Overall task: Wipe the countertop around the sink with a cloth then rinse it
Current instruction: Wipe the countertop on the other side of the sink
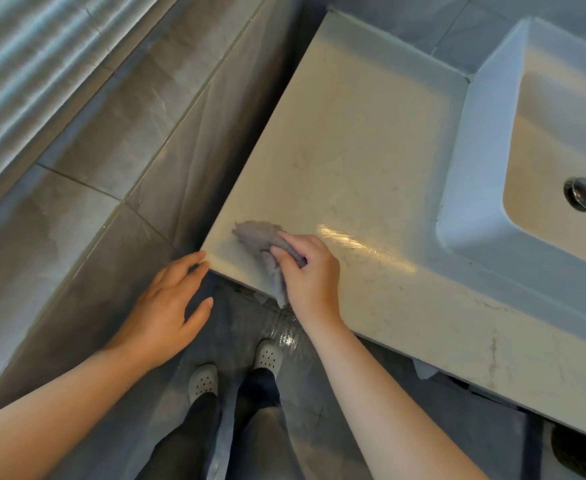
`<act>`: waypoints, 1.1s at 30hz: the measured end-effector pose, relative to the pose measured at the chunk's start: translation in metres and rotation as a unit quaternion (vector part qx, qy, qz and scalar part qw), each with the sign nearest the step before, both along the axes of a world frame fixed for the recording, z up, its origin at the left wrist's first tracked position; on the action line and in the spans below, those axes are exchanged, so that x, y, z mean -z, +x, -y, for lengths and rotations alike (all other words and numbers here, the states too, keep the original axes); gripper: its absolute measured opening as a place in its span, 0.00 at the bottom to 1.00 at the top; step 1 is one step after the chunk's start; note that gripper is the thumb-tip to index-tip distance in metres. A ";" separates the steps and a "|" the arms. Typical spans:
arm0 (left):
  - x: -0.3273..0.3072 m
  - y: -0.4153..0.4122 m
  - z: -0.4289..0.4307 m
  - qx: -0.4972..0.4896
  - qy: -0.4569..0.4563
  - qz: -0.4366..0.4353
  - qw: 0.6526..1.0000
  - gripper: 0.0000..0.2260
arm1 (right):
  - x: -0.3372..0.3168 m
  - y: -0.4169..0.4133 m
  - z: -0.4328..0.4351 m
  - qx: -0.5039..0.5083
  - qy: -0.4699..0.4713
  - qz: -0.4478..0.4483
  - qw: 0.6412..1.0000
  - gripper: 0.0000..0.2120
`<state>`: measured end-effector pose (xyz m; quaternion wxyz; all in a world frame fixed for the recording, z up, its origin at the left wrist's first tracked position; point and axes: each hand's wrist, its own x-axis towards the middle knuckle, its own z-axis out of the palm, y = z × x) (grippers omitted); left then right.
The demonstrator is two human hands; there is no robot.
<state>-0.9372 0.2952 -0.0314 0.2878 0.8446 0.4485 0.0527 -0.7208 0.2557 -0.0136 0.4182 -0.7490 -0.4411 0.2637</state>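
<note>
Head view: grey cloth (258,239) sits on the countertop (354,150) near its front-left corner, well apart from the sink (485,140). Its long axis runs diagonally: bunched end points away toward the side wall (187,140), thin tail points back at the person and droops over the front edge. Right hand (310,271) has fingers curled over the cloth, clamping it against the top. Left hand (167,306) is spread, fingers apart, holding nothing, fingertips at the counter's corner. Glossy streak on the top just right of the right hand.
</note>
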 end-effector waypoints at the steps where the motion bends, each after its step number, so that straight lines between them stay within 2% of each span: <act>1: 0.000 -0.002 0.003 -0.004 -0.008 -0.001 1.000 0.27 | -0.007 0.008 0.006 0.027 0.015 0.007 1.000 0.14; 4: 0.001 -0.002 0.009 -0.012 -0.047 0.002 0.999 0.27 | -0.015 0.054 0.020 0.148 0.059 0.088 0.983 0.13; 7: 0.000 0.001 0.011 -0.029 -0.069 0.005 0.997 0.28 | -0.003 0.101 0.022 0.222 0.016 0.148 0.964 0.14; 11: 0.000 0.001 0.013 -0.032 -0.085 0.003 0.996 0.28 | 0.029 0.110 0.014 0.221 -0.057 0.193 0.954 0.17; 15: -0.003 -0.004 0.012 -0.044 -0.075 0.029 0.996 0.27 | 0.041 0.072 -0.007 0.187 -0.039 0.227 0.955 0.16; 19: -0.002 -0.016 0.016 -0.072 -0.049 0.025 0.996 0.24 | 0.041 0.014 -0.032 0.093 -0.018 0.219 0.971 0.16; 26: 0.000 -0.051 0.030 -0.113 -0.067 -0.013 0.991 0.24 | 0.033 -0.066 -0.040 -0.081 0.007 0.188 0.979 0.15; 29: -0.002 -0.059 0.035 -0.119 -0.079 -0.020 0.990 0.24 | 0.017 -0.075 -0.030 -0.167 0.008 0.066 0.984 0.13; 31: -0.003 -0.060 0.039 -0.122 -0.090 -0.021 0.988 0.24 | 0.001 -0.071 -0.015 -0.154 -0.009 -0.030 0.988 0.13; 33: -0.003 -0.060 0.042 -0.118 -0.095 -0.023 0.988 0.24 | -0.012 -0.056 0.006 -0.072 -0.015 -0.056 0.996 0.14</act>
